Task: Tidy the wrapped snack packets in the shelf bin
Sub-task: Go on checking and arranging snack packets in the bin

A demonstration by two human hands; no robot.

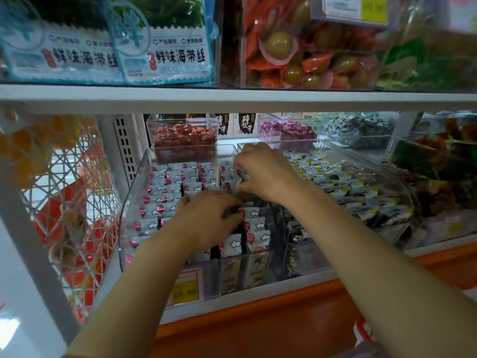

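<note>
Clear bin (131, 210), rows of white pink-dotted packets (165, 188): my left hand (206, 220) grips some, right hand (263, 171) pinches others just beyond.

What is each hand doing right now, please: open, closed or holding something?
Left hand: closed, fingers curled round snack packets in the clear bin.
Right hand: closed, pinching snack packets further back.

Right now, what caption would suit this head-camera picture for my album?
Left hand and right hand reach into a clear shelf bin among rows of white snack packets.
</note>
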